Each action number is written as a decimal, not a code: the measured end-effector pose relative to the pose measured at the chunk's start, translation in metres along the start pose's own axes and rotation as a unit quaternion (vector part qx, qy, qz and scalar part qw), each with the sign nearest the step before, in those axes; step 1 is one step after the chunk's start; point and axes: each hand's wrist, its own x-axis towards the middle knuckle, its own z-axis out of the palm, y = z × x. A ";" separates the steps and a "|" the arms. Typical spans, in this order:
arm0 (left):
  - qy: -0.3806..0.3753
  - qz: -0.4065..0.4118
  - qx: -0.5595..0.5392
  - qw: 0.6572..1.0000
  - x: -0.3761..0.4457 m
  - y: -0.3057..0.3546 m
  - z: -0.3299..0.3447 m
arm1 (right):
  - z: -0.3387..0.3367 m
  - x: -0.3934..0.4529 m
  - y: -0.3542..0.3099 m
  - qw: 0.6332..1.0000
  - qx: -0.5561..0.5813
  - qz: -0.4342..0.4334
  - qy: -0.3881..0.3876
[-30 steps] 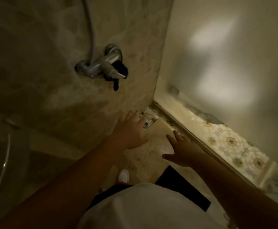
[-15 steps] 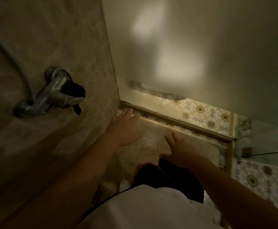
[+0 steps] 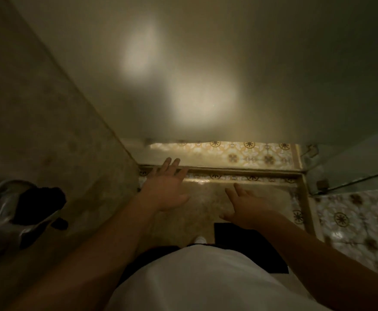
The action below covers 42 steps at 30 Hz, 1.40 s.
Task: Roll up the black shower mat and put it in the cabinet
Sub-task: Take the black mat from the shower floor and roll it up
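Note:
The black shower mat (image 3: 248, 245) lies flat on the beige shower floor, low and right of centre, partly hidden behind my white shirt and right forearm. My left hand (image 3: 167, 187) is held out above the floor near the threshold, fingers spread, holding nothing. My right hand (image 3: 244, 205) hovers just above the mat's far edge, fingers apart and empty. No cabinet is in view.
A chrome shower tap (image 3: 10, 218) with a black cloth (image 3: 37, 203) on it juts from the marble wall at the left. A frosted glass panel (image 3: 206, 75) stands ahead over a raised threshold (image 3: 228, 170). Patterned floor tiles (image 3: 358, 221) lie at the right.
My view has swung right: the tap slid to the left edge and the glass panel now fills the front. Both hands stay outstretched and empty; more of the mat shows.

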 end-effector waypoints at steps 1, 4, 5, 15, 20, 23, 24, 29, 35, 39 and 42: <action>-0.008 0.010 0.008 1.000 0.011 0.005 -0.006 | -0.003 0.000 0.007 1.000 0.009 0.011 0.000; -0.009 0.046 0.044 0.998 0.045 0.027 -0.023 | -0.006 -0.003 0.027 0.998 0.044 0.050 0.008; -0.005 0.066 0.057 0.996 0.056 0.036 -0.028 | -0.006 -0.005 0.033 0.996 0.055 0.063 0.008; -0.002 0.317 0.177 0.932 0.171 0.105 -0.050 | 0.012 -0.028 0.059 0.956 0.183 0.225 0.037; -0.028 0.450 0.219 0.865 0.211 0.126 -0.057 | 0.021 -0.032 0.031 0.898 0.273 0.341 0.052; -0.047 0.509 0.242 0.825 0.223 0.140 -0.057 | 0.029 -0.036 0.006 0.851 0.342 0.394 0.065; -0.052 0.525 0.246 0.813 0.226 0.144 -0.056 | 0.032 -0.038 -0.003 0.835 0.364 0.408 0.066; -0.062 0.597 0.250 0.759 0.223 0.160 -0.044 | 0.054 -0.048 -0.041 0.770 0.430 0.465 0.078; -0.094 0.630 0.279 0.719 0.204 0.169 -0.032 | 0.083 -0.061 -0.064 0.720 0.465 0.509 0.084; -0.088 0.642 0.297 0.701 0.189 0.176 -0.024 | 0.101 -0.071 -0.072 0.697 0.479 0.524 0.099; -0.087 0.639 0.295 0.705 0.177 0.179 -0.017 | 0.114 -0.081 -0.073 0.703 0.470 0.526 0.093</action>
